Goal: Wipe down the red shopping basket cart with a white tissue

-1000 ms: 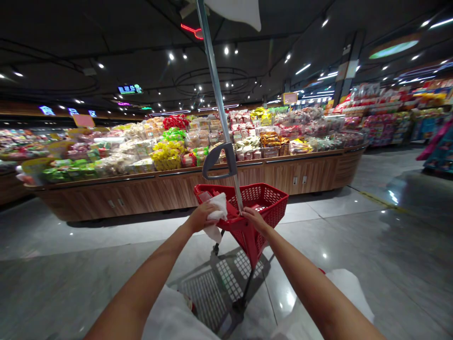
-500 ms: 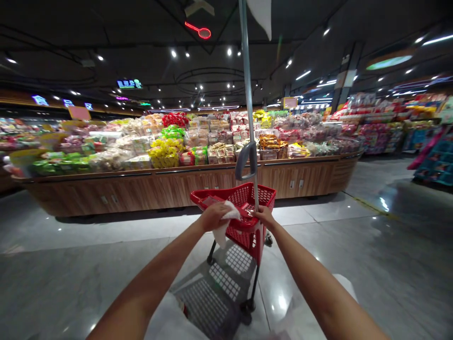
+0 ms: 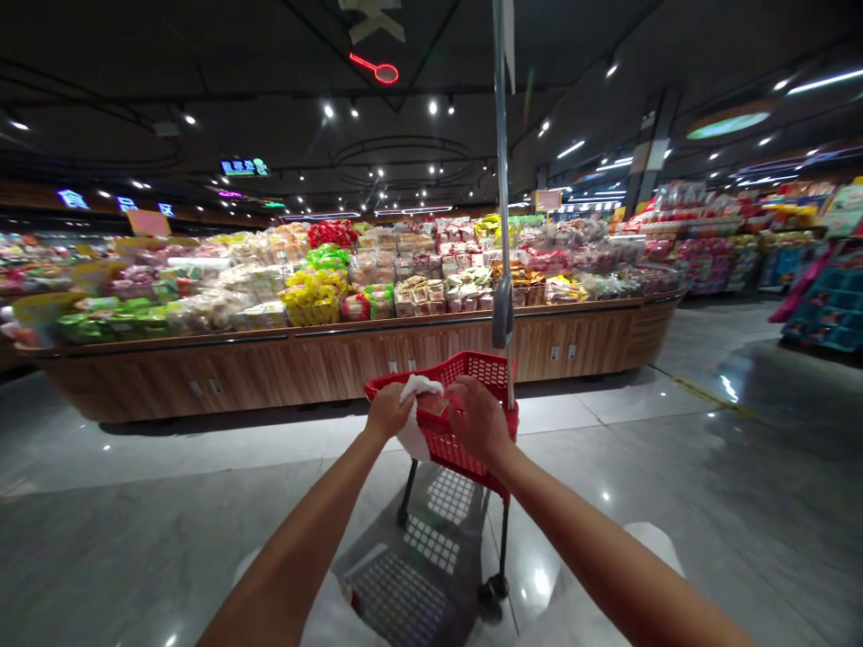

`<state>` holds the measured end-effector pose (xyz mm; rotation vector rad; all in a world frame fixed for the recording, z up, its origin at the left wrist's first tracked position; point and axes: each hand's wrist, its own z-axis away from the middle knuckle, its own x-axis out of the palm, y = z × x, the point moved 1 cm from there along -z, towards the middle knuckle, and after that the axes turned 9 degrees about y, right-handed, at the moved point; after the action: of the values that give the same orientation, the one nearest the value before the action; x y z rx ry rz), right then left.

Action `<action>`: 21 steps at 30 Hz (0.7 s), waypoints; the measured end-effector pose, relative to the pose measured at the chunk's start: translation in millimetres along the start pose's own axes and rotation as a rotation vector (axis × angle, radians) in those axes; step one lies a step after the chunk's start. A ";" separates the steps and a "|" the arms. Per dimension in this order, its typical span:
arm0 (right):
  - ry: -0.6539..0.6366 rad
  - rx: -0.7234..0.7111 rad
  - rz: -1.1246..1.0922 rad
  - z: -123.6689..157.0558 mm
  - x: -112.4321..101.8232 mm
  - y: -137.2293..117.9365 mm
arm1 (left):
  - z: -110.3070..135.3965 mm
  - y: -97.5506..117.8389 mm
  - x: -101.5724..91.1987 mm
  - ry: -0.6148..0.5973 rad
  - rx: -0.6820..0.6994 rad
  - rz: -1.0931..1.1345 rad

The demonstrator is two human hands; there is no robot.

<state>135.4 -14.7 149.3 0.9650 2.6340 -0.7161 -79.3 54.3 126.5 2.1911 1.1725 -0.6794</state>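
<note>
A small red shopping cart (image 3: 475, 364) with a lattice basket stands in front of me on black legs. My left hand (image 3: 389, 412) is closed on a white cloth (image 3: 415, 436), which drapes over the cart's near rim at the left. Over the near rim, just right of the cloth, is my right hand (image 3: 480, 420) with its fingers curled; what they grip, if anything, is hidden. A clear-looking panel (image 3: 433, 404) shows between the two hands. From the cart's right side rises a metal pole (image 3: 501, 162) bearing a grey loop handle (image 3: 502, 313).
Behind the cart runs a long wooden display counter (image 3: 324, 364) heaped with bagged goods (image 3: 314, 296). More stacked goods (image 3: 715, 261) and a blue rack (image 3: 829, 301) stand at the right. The tiled floor (image 3: 607, 449) is shiny, with a yellow line at the right.
My right hand has let go of the pole's base and moved left onto the near rim. My left hand and the cloth shifted slightly left. The pole now appears further right, its handle turned edge-on.
</note>
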 end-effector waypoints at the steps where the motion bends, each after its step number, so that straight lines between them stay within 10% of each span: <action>1: -0.091 -0.029 0.010 -1.0 8.6 -7.2 | 1.8 5.6 1.0 0.004 -0.007 -0.019; 12: -0.344 -0.156 0.480 8.6 15.6 12.5 | -0.5 78.2 12.9 -0.078 0.074 -0.007; 21: -0.296 -0.190 0.522 9.5 17.7 6.9 | -7.8 7.9 -14.7 -0.213 -0.144 -0.208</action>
<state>127.2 -5.6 131.9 1.2976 2.0250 -0.4308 -78.4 47.5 143.6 1.8445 1.3037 -0.8630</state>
